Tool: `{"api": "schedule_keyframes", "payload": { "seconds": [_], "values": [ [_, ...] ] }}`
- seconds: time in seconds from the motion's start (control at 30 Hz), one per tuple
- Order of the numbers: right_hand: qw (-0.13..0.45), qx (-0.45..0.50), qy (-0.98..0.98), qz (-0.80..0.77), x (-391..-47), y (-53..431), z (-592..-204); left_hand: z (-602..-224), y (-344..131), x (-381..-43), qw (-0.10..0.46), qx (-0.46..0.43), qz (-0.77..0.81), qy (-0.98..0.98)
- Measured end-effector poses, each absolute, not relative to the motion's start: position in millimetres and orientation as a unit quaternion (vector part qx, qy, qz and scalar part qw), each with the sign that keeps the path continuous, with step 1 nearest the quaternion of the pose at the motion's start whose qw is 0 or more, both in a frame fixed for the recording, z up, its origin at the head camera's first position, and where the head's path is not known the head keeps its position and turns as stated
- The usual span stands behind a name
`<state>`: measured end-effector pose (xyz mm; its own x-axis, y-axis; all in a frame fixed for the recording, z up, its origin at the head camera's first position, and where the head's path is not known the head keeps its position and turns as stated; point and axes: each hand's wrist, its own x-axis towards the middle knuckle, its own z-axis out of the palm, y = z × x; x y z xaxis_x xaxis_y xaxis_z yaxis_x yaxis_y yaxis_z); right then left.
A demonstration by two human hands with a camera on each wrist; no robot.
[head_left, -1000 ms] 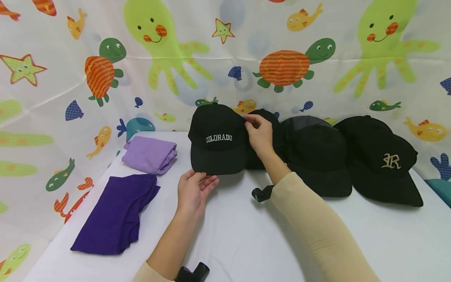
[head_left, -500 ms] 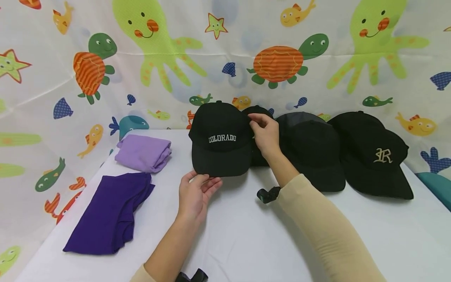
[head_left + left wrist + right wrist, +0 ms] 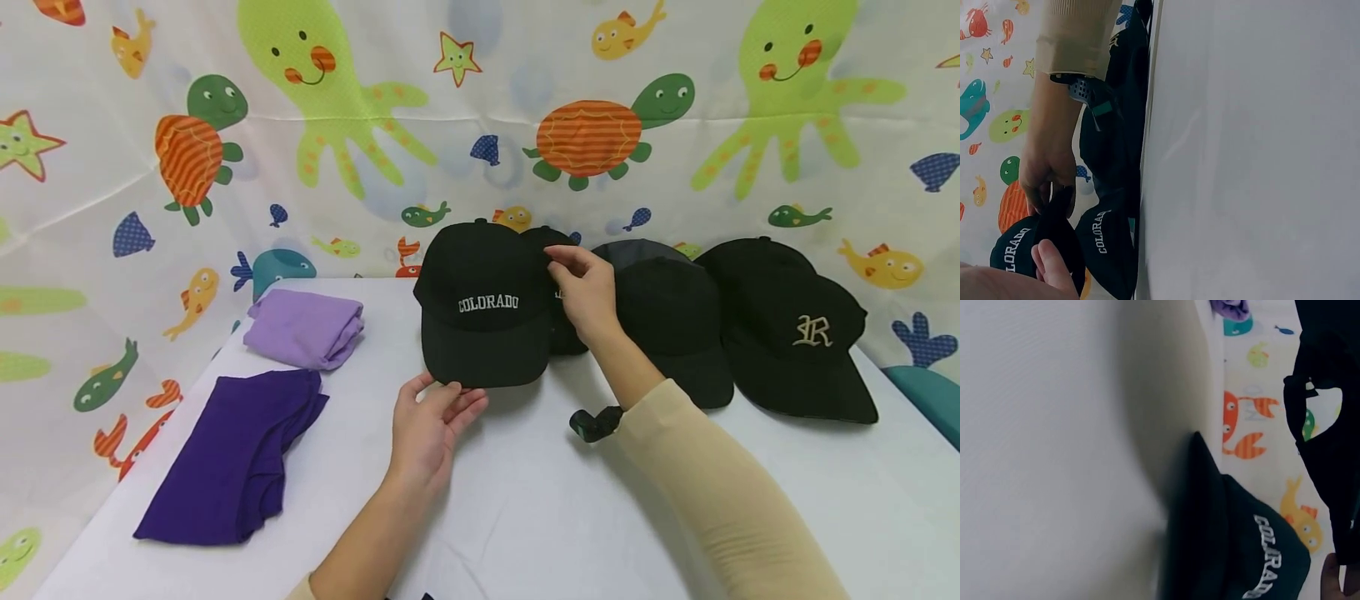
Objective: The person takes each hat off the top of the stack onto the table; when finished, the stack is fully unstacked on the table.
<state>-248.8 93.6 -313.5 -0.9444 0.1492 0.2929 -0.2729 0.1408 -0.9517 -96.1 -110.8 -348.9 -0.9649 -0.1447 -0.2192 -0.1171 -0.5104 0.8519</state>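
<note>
A black cap with white "COLORADO" lettering [image 3: 480, 337] is held up over the table, its front towards me. My left hand [image 3: 423, 433] pinches the brim's lower edge between thumb and fingers. At the cap's right side, my right hand [image 3: 588, 292] pinches the edge. Partly hidden behind them stands a second black cap [image 3: 570, 329]; the left wrist view shows "COLORADO" on this cap [image 3: 1105, 240] too. In the right wrist view, the held cap [image 3: 1329, 469] shows its rear opening and strap. My right hand's fingertips [image 3: 1330, 578] appear at that frame's lower right edge.
On the right lie dark plain caps [image 3: 667, 317] and a black cap with a gold monogram [image 3: 806, 333]. Folded lilac cloth [image 3: 303, 327] and folded dark purple cloth [image 3: 225, 458] lie left on the white table [image 3: 517, 508]. A sea-animal curtain [image 3: 487, 192] hangs behind.
Both hands have carried the held cap a little to the right and slightly lower in view, keeping their grip. The head view has shifted slightly; the other caps and cloths stay put.
</note>
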Motion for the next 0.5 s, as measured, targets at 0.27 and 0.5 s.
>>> {"api": "schedule_keyframes", "payload": {
  "seconds": [0.27,0.5],
  "values": [
    [0.162,0.018,-0.749,0.643,-239,115,-319,-354,-100,-94,-0.008,0.121,-0.854,-0.506],
    [0.164,0.027,-0.755,0.634,-233,127,-323,-355,-92,-89,-0.018,0.115,-0.851,-0.513]
  ]
}}
